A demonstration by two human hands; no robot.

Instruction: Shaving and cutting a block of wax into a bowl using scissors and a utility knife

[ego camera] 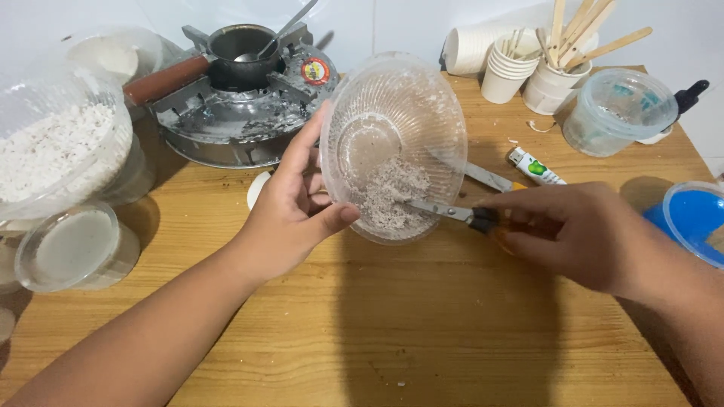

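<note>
wooden table (422, 332) forms the work surface. left hand (290, 215) is closed on the rim of a clear ribbed plastic bowl (396, 120), held tilted above the table, thumb on its edge. right hand (584, 230) is closed on a pair of scissors (452, 212), tips in the grey flakes (388, 200) inside. beyond: a lighter (535, 167), a small stove (241, 113) carrying a pot (243, 54), and paper cups (509, 71) with wooden sticks (581, 30).

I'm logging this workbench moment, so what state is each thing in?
Clear plastic bowl: tilted, held by left hand, grey-white crumbs inside.
Scissors: in right hand, tips in the crumbs.
Small pot: on stove, spoon inside.
Lidded tub: closed.
Lighter: lying flat.
</note>
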